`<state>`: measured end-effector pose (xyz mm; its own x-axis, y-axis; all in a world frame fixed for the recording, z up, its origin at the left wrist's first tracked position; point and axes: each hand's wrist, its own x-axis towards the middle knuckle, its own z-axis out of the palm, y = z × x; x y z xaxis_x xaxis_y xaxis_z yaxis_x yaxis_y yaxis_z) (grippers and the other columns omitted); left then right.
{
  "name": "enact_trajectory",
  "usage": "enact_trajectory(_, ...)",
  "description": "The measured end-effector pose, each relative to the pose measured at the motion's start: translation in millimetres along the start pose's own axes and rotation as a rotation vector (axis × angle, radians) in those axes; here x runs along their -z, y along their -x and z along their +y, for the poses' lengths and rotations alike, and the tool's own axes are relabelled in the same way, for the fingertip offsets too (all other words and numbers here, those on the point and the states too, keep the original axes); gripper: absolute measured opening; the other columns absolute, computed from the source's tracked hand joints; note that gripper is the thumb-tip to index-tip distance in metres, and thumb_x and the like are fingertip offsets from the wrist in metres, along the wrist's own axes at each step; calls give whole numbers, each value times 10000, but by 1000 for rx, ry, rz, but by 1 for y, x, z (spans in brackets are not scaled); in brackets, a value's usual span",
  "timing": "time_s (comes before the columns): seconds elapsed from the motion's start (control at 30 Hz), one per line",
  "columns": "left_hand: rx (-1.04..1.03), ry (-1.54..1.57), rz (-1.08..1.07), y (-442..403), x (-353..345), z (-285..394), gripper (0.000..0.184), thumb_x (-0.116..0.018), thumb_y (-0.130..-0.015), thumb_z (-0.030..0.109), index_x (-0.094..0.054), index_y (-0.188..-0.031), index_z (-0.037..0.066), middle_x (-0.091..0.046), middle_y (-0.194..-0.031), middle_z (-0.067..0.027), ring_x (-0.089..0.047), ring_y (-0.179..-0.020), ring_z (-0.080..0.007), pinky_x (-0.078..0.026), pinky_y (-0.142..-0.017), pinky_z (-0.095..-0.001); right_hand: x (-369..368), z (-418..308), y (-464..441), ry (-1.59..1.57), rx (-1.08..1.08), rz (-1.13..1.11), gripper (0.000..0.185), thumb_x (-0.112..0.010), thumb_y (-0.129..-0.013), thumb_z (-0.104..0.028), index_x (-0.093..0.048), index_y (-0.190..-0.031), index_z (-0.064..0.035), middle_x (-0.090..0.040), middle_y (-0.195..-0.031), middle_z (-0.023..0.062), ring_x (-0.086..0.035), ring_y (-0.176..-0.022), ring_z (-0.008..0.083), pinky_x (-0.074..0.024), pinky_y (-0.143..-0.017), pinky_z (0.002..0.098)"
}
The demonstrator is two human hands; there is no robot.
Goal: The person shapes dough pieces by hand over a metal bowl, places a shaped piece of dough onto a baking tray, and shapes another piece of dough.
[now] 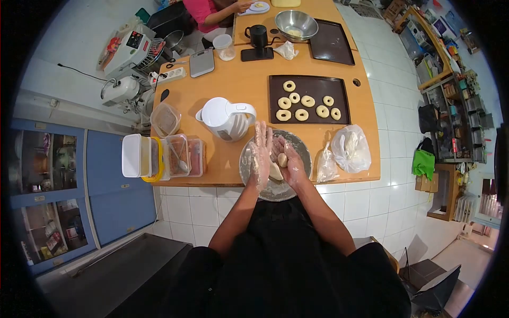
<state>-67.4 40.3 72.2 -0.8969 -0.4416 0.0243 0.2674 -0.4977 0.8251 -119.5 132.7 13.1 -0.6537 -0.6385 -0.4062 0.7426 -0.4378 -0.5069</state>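
Observation:
My left hand [261, 156] is floury and held upright on edge over a metal bowl [304, 150], its fingers stretched out and its palm turned toward my right hand. In my right hand [295, 167], with curled fingers, rests a small round ball of dough [282, 160]. Below and between both hands a larger piece of pale dough [275, 171] lies in the bowl. Flour coats the bowl's inside and both hands. Beyond the bowl, a dark baking tray [313, 84] carries several ring-shaped doughs [308, 101].
Left of the bowl stands a white electric kettle [225, 119], with plastic containers [177, 155] farther left. Plastic bags [351, 148] lie to the right. Farther back are a scale [202, 63], a black gooseneck kettle [258, 36], a steel bowl [297, 25] and another person's arm [225, 13].

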Motion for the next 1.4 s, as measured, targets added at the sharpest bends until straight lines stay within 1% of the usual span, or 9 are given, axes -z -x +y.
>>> enact_trajectory(0.2, 92, 121, -83, 2, -4, -18, 772, -178, -910, 663, -18, -1501, 192, -30, -1563, -66, -92, -1422, -299, -44, -1151, -456, 2, 2, 0, -33, -59, 35, 459, -376, -1007, -273, -348, -1379, -4, -448, -1348, 109, -450, -1230, 208, -359, -1045, 341)
enact_trajectory(0.27, 62, -160, -135, 4, 0, -26, 751, -211, -931, 623, 20, -1497, 187, 13, -1563, -61, -82, -1424, -270, -65, -1153, -427, 1, 2, 0, -108, -56, 5, 471, -368, -1009, -287, -340, -1385, -3, -434, -1365, 115, -442, -1238, 217, -357, -1047, 344)
enact_trajectory(0.63, 408, 13, 112, 3, -39, 6, 805, -270, -956, 583, 138, -1470, 116, 68, -1549, -115, -12, -1424, -263, -55, -1143, -406, -15, -3, 18, 120, 71, 24, 558, -327, -1008, -365, -253, -1439, -17, -354, -1441, 133, -367, -1309, 238, -280, -1096, 354)
enact_trajectory(0.8, 63, -419, -212, 32, -12, -47, 786, -252, -961, 572, 124, -1474, 111, 124, -1550, -88, 46, -1431, -262, 8, -1140, -387, -4, -7, 10, 80, -84, 130, 586, -326, -997, -445, -284, -1438, -61, -376, -1423, 123, -394, -1279, 240, -303, -1076, 372)
enact_trajectory(0.97, 24, -150, 10, 7, -5, -28, 751, -158, -930, 635, 100, -1485, 200, 85, -1560, -51, 28, -1435, -213, -12, -1151, -379, -20, -5, 34, -4, -186, -57, 441, -325, -1014, -341, -435, -1327, -51, -497, -1295, 93, -498, -1163, 201, -406, -980, 341)
enact_trajectory(1.03, 319, -81, 139, 2, -3, -6, 746, -173, -938, 620, 87, -1487, 186, 71, -1560, -59, 22, -1435, -193, -29, -1151, -355, -6, 16, 28, 177, -76, -58, 423, -352, -1014, -311, -447, -1315, -30, -519, -1270, 99, -516, -1143, 199, -405, -985, 337)
enact_trajectory(1.13, 438, 13, 270, 1, 122, -156, 477, -343, -965, 532, -297, -1169, 103, -343, -1006, -26, -431, -844, -142, -407, -760, -293, -15, 18, 37, 315, 68, -36, 366, -420, -1004, -250, -504, -1268, -10, -570, -1200, 94, -558, -1081, 171, -434, -943, 309)
enact_trajectory(1.23, 580, 4, 355, 3, 49, -52, 718, -215, -971, 569, 14, -1497, 137, -17, -1561, -81, -276, -1324, -191, -268, -1061, -324, -15, 23, 38, 449, 105, 56, 359, -428, -1003, -253, -525, -1246, -7, -586, -1159, 87, -570, -1047, 161, -453, -911, 297)
enact_trajectory(1.4, 300, -110, 241, 6, 8, -31, 724, -200, -962, 589, -59, -1498, 124, -27, -1560, -93, -108, -1416, -210, -171, -1103, -327, -4, 31, 29, 298, 119, 172, 342, -425, -1004, -272, -559, -1184, -13, -608, -985, 49, -588, -886, 129, -476, -832, 272)
